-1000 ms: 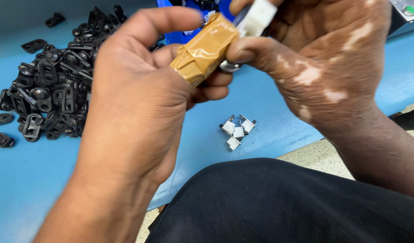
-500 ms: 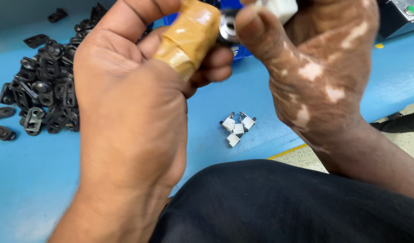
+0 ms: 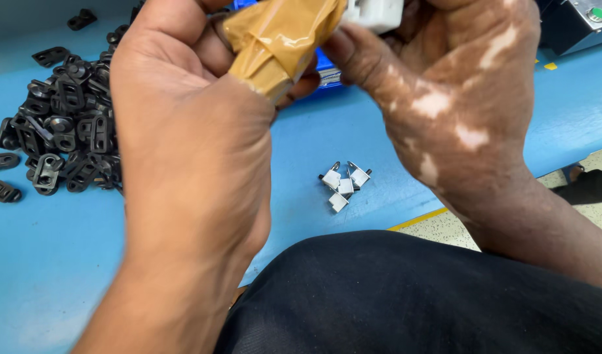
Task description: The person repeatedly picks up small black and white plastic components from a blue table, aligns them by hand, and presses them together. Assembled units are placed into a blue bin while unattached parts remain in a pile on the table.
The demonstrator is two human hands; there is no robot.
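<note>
My left hand is closed around a small tool wrapped in tan tape, raised near the top of the view. My right hand grips a white plastic part right against the taped tool's end; the part is cut off by the top edge. Both hands hover above the blue table. Below them on the table lie a few small metal clips, untouched.
A pile of several black plastic parts covers the table's left side, with strays at the far left. A grey box with a green button sits at the top right. My dark-clothed lap fills the bottom.
Both hands rose toward the top of the view and came closer to the camera. The taped tool and white part stayed pressed together. The clips and pile did not move.
</note>
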